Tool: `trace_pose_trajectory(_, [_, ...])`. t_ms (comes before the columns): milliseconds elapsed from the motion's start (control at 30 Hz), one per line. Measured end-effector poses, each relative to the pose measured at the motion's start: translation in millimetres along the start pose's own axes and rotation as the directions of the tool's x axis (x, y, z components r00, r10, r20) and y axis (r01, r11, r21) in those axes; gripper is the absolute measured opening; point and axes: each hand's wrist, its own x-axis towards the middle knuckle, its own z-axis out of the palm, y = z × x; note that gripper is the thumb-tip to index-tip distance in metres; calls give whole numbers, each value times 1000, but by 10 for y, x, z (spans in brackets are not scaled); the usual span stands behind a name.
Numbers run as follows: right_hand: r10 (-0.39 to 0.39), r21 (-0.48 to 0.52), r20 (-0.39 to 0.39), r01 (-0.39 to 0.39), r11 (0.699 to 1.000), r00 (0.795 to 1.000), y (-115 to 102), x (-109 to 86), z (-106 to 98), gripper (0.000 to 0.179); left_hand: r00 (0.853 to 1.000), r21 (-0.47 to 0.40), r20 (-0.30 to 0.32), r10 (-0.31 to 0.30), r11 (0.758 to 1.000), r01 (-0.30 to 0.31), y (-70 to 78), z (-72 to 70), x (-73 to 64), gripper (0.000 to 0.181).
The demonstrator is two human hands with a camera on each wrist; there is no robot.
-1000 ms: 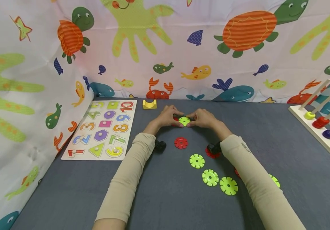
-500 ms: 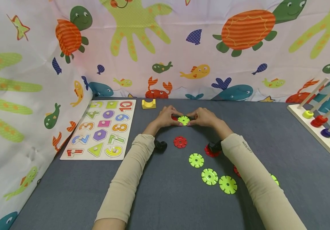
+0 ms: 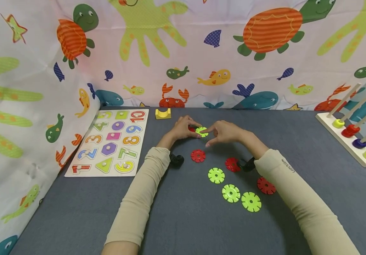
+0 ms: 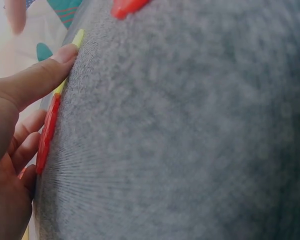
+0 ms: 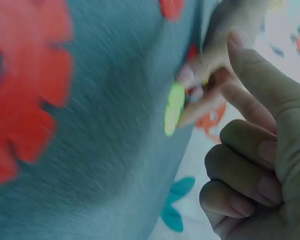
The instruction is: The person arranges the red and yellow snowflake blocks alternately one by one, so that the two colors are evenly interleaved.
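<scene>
Both sleeved arms (image 3: pixel 142 194) reach forward, converging.
The left hand (image 3: pixel 181 128) pinches between thumb and forefinger; the right hand (image 3: pixel 226 131) holds thumb and forefinger apart, its other three fingers (image 5: pixel 240 170) curled inward.

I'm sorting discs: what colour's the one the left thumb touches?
The slotted disc is lime green; best view: head camera.

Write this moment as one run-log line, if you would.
left hand: pinches green disc | right hand: holds nothing, pointing at green disc, contact unclear | red disc: beside green disc, near left hand
</scene>
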Motion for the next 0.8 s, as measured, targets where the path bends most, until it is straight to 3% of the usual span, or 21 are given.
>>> trace_pose_trajectory(233, [-80,-25,124,84,996,989,-138,-60,196,59,1000,13,-2,2,1000,-2,-4,-1,-1,44])
trace_pose_trajectory(800, [-77,17,186,75,997,980,-112,36,308,52,1000,2,-1,14,1000,-14,2,-7,-19,45])
